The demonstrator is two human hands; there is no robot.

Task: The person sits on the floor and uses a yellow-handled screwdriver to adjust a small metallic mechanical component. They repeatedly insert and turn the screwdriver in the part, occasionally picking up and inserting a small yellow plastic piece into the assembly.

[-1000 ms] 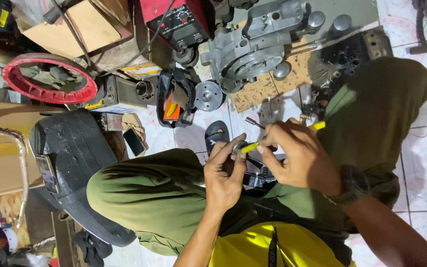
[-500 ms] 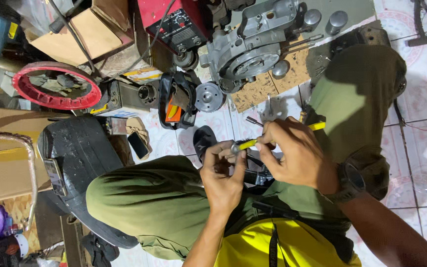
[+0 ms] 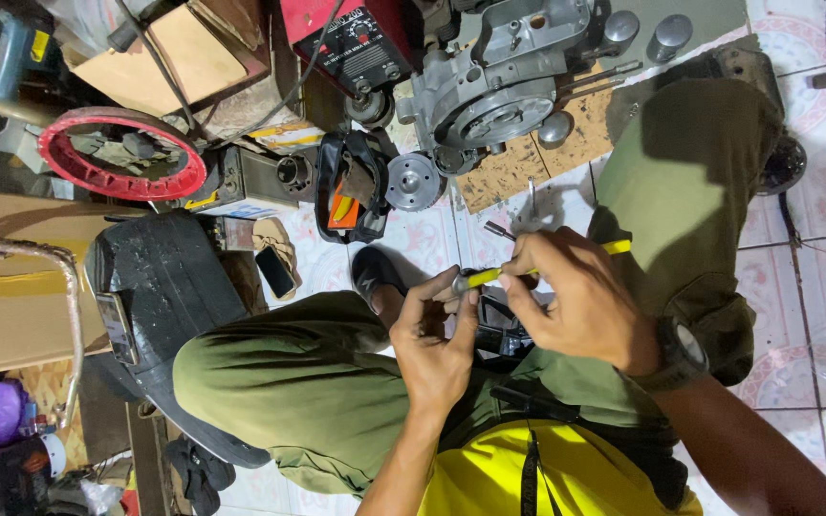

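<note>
Right hand (image 3: 580,306): grip closed around a yellow-handled tool (image 3: 528,272), held level over the lap. Left hand (image 3: 437,339): fingers pinched at the tool's grey tip, just left of the right grip; anything held there cannot be told. Beyond the grips, a grey engine casing (image 3: 499,81) lies on the tiled floor (image 3: 815,191).

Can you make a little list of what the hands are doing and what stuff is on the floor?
left hand: pinches the tip end of the yellow tool
right hand: grip closed around the yellow tool's handle
in front: grey engine part, round metal disc
left side: red ring, black seat
floor: tiled floor
</note>
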